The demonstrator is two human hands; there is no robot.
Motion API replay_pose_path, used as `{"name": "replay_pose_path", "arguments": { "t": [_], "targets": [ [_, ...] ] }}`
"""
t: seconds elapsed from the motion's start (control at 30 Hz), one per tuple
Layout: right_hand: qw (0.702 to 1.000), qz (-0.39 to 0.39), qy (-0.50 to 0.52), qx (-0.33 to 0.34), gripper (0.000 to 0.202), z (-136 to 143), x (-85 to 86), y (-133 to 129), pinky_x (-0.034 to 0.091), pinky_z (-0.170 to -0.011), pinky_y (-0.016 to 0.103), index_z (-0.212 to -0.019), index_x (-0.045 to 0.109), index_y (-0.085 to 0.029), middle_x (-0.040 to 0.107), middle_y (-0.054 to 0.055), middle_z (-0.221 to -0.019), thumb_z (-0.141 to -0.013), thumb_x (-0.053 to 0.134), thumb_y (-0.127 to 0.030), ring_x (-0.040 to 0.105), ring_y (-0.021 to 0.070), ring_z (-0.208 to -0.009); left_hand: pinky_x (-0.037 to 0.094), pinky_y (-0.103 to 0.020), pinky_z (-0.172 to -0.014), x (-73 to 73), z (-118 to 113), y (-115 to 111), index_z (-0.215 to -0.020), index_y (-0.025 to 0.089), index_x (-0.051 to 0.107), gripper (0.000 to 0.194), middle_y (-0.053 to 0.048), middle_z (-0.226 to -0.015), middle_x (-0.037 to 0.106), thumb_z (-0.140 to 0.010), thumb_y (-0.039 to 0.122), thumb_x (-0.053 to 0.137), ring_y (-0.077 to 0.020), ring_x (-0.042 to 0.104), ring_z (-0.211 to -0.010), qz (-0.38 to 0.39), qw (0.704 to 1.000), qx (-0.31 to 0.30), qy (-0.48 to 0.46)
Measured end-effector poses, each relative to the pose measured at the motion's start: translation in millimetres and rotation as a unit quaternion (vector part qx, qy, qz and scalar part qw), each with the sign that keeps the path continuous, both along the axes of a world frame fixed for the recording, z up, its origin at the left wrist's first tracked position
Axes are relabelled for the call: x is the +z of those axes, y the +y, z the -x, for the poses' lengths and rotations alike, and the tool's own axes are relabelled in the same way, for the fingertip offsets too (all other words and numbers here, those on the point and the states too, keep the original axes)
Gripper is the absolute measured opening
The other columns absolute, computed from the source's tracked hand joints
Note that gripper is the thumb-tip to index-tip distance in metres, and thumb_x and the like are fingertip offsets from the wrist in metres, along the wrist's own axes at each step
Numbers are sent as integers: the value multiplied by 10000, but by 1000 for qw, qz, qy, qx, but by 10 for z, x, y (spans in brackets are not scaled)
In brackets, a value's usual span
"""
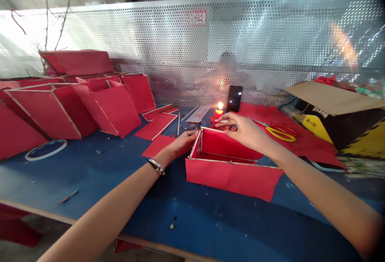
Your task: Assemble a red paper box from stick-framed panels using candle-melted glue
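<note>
An open red paper box [231, 176] with pale stick edges rests on the blue table in front of me. My left hand [184, 142] grips its left end, fingers closed on the upper corner. Above the far edge of the box, my right hand [237, 127] is bent with thumb and fingers close together near the lit red candle [219, 113]; whatever is between the fingertips is too small to make out. A black phone [234, 98] stands upright behind the candle. Thin sticks and red paper sheets [156, 127] lie left of the candle.
Several red boxes [111, 107] stand at the left, with a white ring [46, 150] before them. Yellow-handled scissors [281, 132] lie on red paper at the right, beside a black and yellow carton [339, 121]. A perforated metal screen [180, 41] runs behind the table [144, 210].
</note>
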State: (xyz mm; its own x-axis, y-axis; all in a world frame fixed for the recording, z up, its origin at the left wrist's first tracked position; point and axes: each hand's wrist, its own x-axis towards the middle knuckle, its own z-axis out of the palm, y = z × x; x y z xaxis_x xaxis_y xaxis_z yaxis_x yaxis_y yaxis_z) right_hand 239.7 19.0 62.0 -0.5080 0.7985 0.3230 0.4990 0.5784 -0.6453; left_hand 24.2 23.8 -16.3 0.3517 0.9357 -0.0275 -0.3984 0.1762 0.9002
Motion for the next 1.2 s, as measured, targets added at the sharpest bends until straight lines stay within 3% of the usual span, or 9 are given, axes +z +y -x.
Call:
{"name": "replay_pose_path", "arguments": {
  "t": [0.4, 0.63, 0.8, 0.97, 1.1, 1.2],
  "targets": [
    [1000, 7, 6, 8, 369, 9, -5, 4, 510, -759, 309, -1023, 525, -223, 683, 42, -988, -693, 462, -71, 626, 188, -971, 520, -259, -554, 43, -22, -52, -781, 112, 691, 121, -63, -633, 703, -660, 117, 691, -158, 634, -495, 33, 999, 40, 16],
    [1000, 6, 22, 15, 331, 1, -27, 27, 508, -771, 327, -984, 532, -233, 686, 30, -983, -698, 487, -74, 621, 200, -990, 527, -310, -601, 39, -10, -52, -828, 116, 692, 166, -82, -691, 715, -663, 136, 695, -196, 658, -558, 35, 998, 34, 25],
    [1000, 9, 10, 28, 328, -36, -45, 47, 509, -739, 328, -1017, 544, -239, 684, 33, -1002, -709, 540, -127, 627, 212, -973, 507, -287, -628, 81, -16, -74, -818, 112, 686, 155, -77, -681, 710, -668, 145, 705, -171, 647, -551, 42, 999, 23, 23],
    [999, 29, 20, 32, 323, -79, 73, 55, 514, -710, 339, -1029, 540, -242, 686, 38, -996, -716, 564, -165, 643, 215, -918, 500, -274, -643, 145, -2, -116, -767, 124, 669, 173, -69, -704, 708, -661, 244, 734, -169, 649, -601, 56, 998, 27, 3],
    [998, 6, 69, -11, 262, -212, 217, 17, 512, -772, 346, -1012, 543, -260, 680, 19, -1016, -757, 560, -205, 641, 200, -923, 484, -278, -750, 217, -9, -134, -855, 134, 677, 232, -69, -839, 712, -733, 332, 668, -206, 659, -796, 85, 996, 35, -18],
    [987, -11, 132, -89, 213, -412, 141, -47, 510, -811, 373, -994, 563, -269, 674, 37, -1020, -782, 570, -280, 621, 230, -984, 466, -280, -822, 243, 13, -65, -962, 174, 670, 279, -53, -930, 706, -812, 384, 561, -197, 640, -898, 130, 989, 49, -55]
  ]
}}
